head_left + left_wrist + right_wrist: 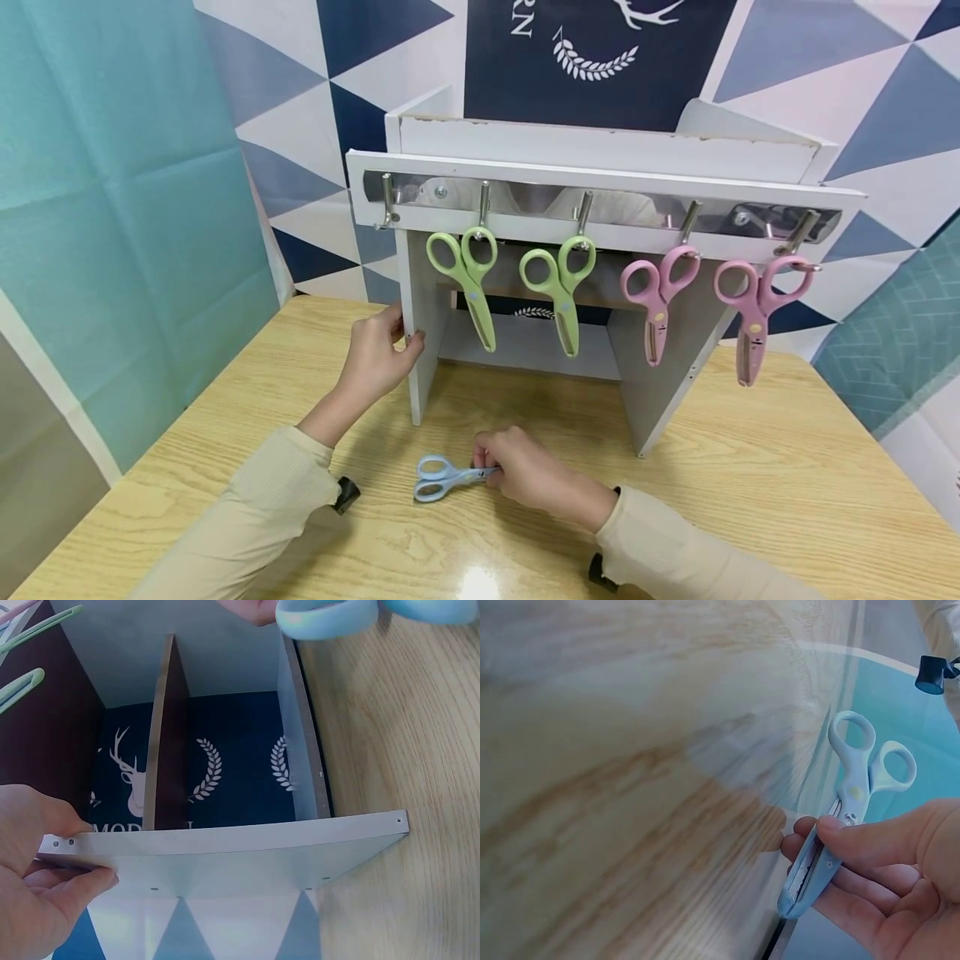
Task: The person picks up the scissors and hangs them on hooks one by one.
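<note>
My right hand [517, 468] pinches a pair of light blue scissors [847, 787] by the blade end, close over the table in front of the shelf. In the right wrist view the thumb lies across the blades, handles pointing away. My left hand [378, 354] grips the front edge of the white shelf's left side panel [225, 844], thumb on one face and fingers on the other. Two green scissors [476, 287] [562, 292] and two pink scissors [656, 304] [752, 312] hang by finger loops from the hook rail [622, 179]. The leftmost hook [387, 200] bears nothing.
The white shelf unit [660, 367] stands on a wood-grain table [247, 400]. Behind it hangs a cloth with triangle patterns [292, 108], with a teal curtain [127, 192] at the left. Dark bands with small cameras [347, 495] sit at both wrists.
</note>
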The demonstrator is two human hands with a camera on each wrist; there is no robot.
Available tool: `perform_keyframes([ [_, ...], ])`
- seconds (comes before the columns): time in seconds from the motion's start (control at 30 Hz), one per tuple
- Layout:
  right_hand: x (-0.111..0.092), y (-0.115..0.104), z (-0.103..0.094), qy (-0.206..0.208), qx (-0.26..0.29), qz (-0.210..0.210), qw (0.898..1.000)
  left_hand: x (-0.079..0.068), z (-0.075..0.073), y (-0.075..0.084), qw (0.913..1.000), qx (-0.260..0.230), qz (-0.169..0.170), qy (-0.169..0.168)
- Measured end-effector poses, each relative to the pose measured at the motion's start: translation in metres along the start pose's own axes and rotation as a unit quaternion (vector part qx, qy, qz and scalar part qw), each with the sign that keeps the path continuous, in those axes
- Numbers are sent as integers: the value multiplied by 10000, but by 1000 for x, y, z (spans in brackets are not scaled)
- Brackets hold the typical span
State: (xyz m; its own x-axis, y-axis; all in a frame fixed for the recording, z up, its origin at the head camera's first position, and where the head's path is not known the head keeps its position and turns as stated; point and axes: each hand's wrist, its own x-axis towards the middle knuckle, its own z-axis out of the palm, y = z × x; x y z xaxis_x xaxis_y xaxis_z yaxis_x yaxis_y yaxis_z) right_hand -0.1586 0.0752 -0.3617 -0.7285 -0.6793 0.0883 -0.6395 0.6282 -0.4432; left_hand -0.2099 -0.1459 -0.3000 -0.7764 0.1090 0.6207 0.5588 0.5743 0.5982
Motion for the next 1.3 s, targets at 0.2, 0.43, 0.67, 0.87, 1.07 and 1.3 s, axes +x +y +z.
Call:
perform_keyframes([
  [0.2,0,1,0,86,164,-131,9997,0,0,0,10000,75,17,19],
  [0.43,0,5,-2,292,545,-79,9981,0,1,-2,9999,104,14,47],
  [0.67,2,9,-4,278,1189,315,9920,0,0,-2,10000,52,-11,35],
  [0.87,3,10,-7,248,1520,532,9866,0,1,-2,10000,79,-9,54],
  [1.07,2,11,-12,132,1660,578,9843,0,0,0,10000,47,-42,32],
  [1.3,1,10,-21,132,1747,598,9827,0,0,-1,10000,55,-29,61],
])
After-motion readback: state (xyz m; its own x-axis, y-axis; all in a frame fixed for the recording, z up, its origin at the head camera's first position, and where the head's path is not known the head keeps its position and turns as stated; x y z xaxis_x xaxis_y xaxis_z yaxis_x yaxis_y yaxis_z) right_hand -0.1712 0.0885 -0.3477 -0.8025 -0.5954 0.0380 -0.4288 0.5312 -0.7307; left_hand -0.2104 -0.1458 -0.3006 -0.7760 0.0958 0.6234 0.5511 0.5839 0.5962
